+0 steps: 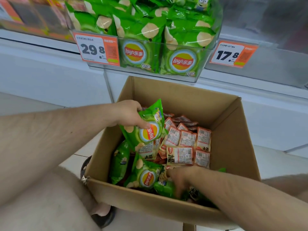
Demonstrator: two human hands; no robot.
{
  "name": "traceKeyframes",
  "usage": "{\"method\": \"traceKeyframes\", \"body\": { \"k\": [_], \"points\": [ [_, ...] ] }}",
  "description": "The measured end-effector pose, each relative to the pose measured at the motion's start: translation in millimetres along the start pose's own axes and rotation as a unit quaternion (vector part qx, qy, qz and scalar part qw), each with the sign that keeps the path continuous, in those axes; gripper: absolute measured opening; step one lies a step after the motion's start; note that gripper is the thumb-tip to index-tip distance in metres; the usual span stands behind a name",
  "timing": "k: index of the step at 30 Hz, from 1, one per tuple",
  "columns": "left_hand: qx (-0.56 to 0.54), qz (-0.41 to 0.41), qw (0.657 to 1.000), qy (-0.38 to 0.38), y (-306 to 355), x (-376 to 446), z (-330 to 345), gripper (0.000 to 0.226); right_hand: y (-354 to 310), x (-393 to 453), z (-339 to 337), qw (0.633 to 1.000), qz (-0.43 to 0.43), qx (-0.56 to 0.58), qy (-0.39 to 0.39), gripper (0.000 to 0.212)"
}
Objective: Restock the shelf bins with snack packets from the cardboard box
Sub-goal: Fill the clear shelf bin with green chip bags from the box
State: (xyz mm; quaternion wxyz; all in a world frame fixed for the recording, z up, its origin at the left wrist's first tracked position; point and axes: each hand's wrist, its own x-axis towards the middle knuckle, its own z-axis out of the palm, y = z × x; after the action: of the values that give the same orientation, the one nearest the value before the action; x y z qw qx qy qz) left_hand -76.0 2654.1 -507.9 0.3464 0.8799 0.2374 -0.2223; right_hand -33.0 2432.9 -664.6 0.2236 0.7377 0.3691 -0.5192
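An open cardboard box stands on the floor below a clear shelf bin filled with green Lay's chip packets. My left hand grips one green Lay's packet above the box's left side. Down in the box's near part, my right hand reaches among the packets with its fingers over a small green packet; motion blur hides whether it grips it. More green packets lie at the box's near left. Several small red and white packets fill the middle.
Price tags reading 29.8 and 17.8 hang on the bin fronts. A neighbouring clear bin is at the right and another with red packets at the upper left. My knee and sandalled foot are beside the box.
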Motion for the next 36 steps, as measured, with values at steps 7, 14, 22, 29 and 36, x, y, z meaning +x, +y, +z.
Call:
{"method": "traceKeyframes", "body": {
  "k": [7,14,22,29,36],
  "points": [
    [-0.151,-0.020,0.988,0.001,1,-6,-3,0.060,37,-12,-33,0.993,0.010,0.118,0.005,0.068],
    [-0.325,0.006,0.945,-0.037,0,-8,-21,0.044,112,-115,-97,0.846,-0.175,0.504,0.003,0.062],
    [-0.398,0.024,0.916,-0.048,5,-17,-30,0.026,125,-152,-96,0.738,-0.301,0.603,0.036,0.067],
    [-0.454,0.028,0.889,-0.057,17,-26,-16,0.026,105,-151,-92,0.607,-0.421,0.674,-0.013,0.060],
    [-0.526,0.066,0.845,-0.067,36,-35,-6,0.042,61,-166,-104,0.559,-0.390,0.724,0.107,0.075]
  ]
}}
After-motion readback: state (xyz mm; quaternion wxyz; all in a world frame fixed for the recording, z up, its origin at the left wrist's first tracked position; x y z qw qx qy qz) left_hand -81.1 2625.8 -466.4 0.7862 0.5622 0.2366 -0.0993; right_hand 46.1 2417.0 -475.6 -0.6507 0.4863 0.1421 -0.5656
